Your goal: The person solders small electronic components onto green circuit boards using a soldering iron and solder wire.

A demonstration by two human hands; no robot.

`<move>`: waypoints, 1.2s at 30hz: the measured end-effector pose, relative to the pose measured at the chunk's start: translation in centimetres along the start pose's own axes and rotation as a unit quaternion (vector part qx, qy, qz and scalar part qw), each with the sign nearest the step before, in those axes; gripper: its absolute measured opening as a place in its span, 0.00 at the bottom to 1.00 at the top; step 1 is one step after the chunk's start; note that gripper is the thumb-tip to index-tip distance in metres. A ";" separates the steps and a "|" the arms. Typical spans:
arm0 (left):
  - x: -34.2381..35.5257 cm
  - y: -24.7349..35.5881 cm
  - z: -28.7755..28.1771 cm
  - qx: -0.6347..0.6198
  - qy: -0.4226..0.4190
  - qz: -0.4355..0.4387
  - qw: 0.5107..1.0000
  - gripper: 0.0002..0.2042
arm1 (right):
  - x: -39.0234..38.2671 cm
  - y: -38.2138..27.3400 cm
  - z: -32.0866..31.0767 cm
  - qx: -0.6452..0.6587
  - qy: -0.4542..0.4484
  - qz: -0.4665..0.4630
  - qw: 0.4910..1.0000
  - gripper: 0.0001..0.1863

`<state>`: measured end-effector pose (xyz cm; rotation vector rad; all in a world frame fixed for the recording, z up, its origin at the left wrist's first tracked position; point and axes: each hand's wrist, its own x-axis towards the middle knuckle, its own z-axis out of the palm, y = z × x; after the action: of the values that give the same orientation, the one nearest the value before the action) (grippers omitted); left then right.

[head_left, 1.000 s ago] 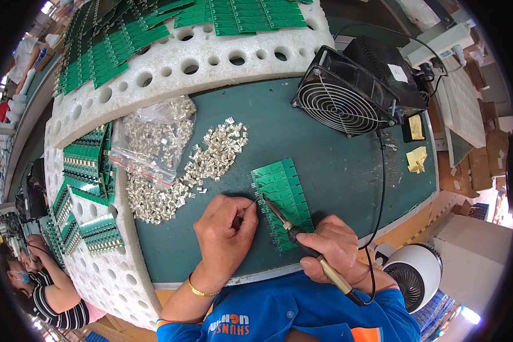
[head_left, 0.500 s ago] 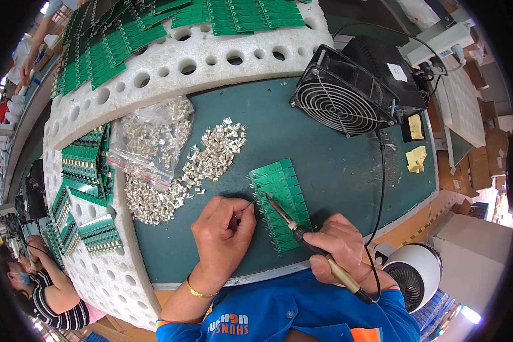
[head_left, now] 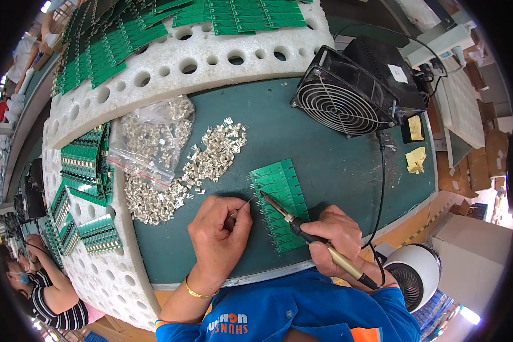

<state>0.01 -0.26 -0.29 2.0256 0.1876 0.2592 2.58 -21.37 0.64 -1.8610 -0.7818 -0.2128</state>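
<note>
A: What finish at five o'clock?
B: A smooth metal-shafted soldering iron (head_left: pixel 276 204) over a glossy green circuit board (head_left: pixel 286 191).
A: And eleven o'clock?
B: Rough, matt white foam (head_left: pixel 174 50); at two, a metal fan grille (head_left: pixel 341 106).

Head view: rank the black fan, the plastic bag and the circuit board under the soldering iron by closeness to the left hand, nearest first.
1. Circuit board: just right of the left hand.
2. Plastic bag: ahead and to its left.
3. Black fan: far ahead and to its right.

Green circuit board (head_left: pixel 290 195); black-gold soldering iron (head_left: pixel 340 260); black-white striped top (head_left: pixel 60 316).
</note>
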 end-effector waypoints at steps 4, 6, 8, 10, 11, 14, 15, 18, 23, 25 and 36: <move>0.0 0.0 -0.1 0.001 0.000 0.003 1.000 0.03 | 0.1 0.0 -0.1 -0.004 -0.006 -0.002 1.000 0.12; 0.0 0.0 -0.1 0.000 0.000 0.003 1.000 0.03 | 0.0 0.0 0.0 -0.007 -0.003 -0.003 1.000 0.11; 0.1 0.1 -0.1 0.004 -0.001 0.006 1.000 0.03 | 0.1 -0.1 -0.1 -0.008 -0.004 -0.002 1.000 0.11; 0.0 0.0 -0.2 0.002 -0.001 0.006 1.000 0.03 | 0.1 -0.2 -0.2 -0.009 -0.006 -0.002 1.000 0.11; 0.0 -0.1 -0.1 0.000 -0.001 0.007 1.000 0.03 | 0.0 -0.2 -0.2 -0.021 -0.003 -0.005 1.000 0.11; 0.0 0.0 -0.1 -0.001 0.000 0.006 1.000 0.03 | 0.1 -0.4 -0.6 -0.021 -0.002 -0.006 1.000 0.11; 0.0 0.0 -0.1 -0.001 0.000 0.006 1.000 0.03 | 0.1 -0.5 -0.7 -0.011 -0.005 -0.002 1.000 0.11; 0.0 0.0 -0.1 -0.010 0.000 -0.003 1.000 0.03 | 0.2 -0.5 -0.5 -0.010 -0.007 -0.003 1.000 0.11; -0.1 -0.1 -0.1 -0.004 -0.003 -0.003 1.000 0.04 | 0.2 -0.3 -0.2 -0.010 -0.001 -0.001 1.000 0.11; 0.0 0.1 -0.1 -0.008 -0.003 -0.007 1.000 0.03 | 0.2 -0.2 -0.1 -0.009 0.002 -0.002 1.000 0.11; 0.1 0.1 -0.1 -0.001 0.002 -0.002 1.000 0.04 | 0.2 0.1 0.2 -0.005 -0.001 -0.005 1.000 0.11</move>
<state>0.04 -0.19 -0.14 2.0217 0.1939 0.2600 2.77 -21.19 0.55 -1.8668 -0.7924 -0.2204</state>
